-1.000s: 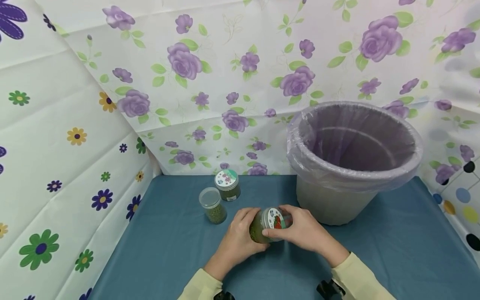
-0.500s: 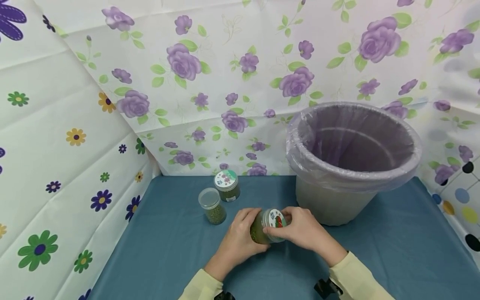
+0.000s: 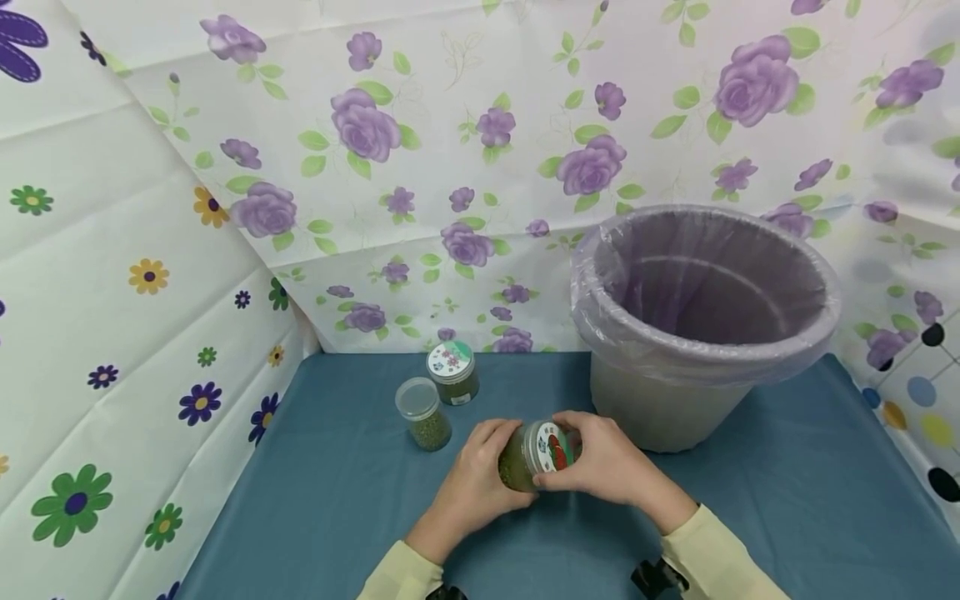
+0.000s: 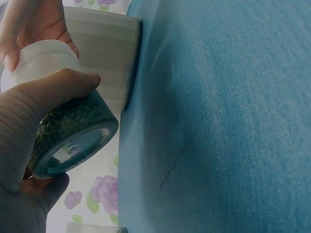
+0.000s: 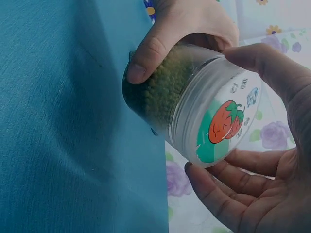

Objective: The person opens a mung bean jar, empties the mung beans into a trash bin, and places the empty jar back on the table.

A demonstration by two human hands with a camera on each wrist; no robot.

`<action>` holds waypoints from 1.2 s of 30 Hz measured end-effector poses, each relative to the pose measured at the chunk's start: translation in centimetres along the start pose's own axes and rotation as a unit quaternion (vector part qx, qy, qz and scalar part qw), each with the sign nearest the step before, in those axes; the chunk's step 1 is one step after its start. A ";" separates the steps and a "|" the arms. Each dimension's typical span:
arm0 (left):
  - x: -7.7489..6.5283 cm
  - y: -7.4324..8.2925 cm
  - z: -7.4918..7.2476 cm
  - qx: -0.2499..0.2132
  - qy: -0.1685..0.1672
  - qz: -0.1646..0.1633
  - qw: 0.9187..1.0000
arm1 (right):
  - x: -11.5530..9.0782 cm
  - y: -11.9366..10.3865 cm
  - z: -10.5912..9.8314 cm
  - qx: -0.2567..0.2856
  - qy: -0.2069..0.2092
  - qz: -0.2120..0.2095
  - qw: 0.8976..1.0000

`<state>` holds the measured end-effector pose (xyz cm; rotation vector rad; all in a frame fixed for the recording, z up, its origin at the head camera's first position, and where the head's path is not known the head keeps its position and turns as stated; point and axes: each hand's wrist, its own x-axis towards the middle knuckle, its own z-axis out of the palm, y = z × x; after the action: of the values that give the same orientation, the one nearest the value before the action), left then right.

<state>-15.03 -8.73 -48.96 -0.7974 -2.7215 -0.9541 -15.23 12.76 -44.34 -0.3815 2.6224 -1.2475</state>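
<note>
A clear plastic jar (image 3: 514, 463) of small round green grains is held tilted above the table, its screw lid (image 5: 221, 124) facing right. The lid bears a strawberry picture. My left hand (image 3: 474, 473) grips the jar's body from the left, its thumb (image 4: 73, 83) across the side in the left wrist view. My right hand (image 3: 606, 460) holds the lid at its rim, thumb and fingers on opposite edges. Behind and left stand a slimmer clear-lidded jar (image 3: 429, 429) and a wider jar (image 3: 456, 386) with a flowered lid, both with greenish contents.
A large grey bin (image 3: 652, 412) lined with a thin purple bag (image 3: 600, 308) stands at the back right, close beyond my right hand. Blue cloth (image 3: 337, 517) covers the table. Flower-printed sheets (image 3: 420, 167) rise behind it and on the left.
My right thumb and fingers have shifted slightly around the lid's rim. The left hand keeps its grip on the jar, and the other jars and the bin stay in place.
</note>
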 end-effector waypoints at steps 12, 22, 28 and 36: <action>-0.1 0.1 0.0 0.007 -0.003 -0.025 1.000 | -0.3 -0.9 0.1 -0.006 0.026 0.109 0.994; -0.1 0.2 0.1 0.013 0.002 -0.016 1.000 | -0.2 -1.5 0.4 -0.015 0.047 0.112 0.992; -0.1 0.0 0.2 0.014 0.004 -0.010 1.000 | -0.2 -1.0 0.4 -0.003 0.043 0.101 0.994; -0.2 -0.3 0.0 0.007 0.007 -0.030 1.000 | -0.2 -0.8 0.1 0.036 0.041 0.074 0.996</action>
<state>-14.96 -9.02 -49.16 -0.7092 -2.7509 -0.9479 -14.88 12.31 -43.76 -0.1225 2.6084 -1.3294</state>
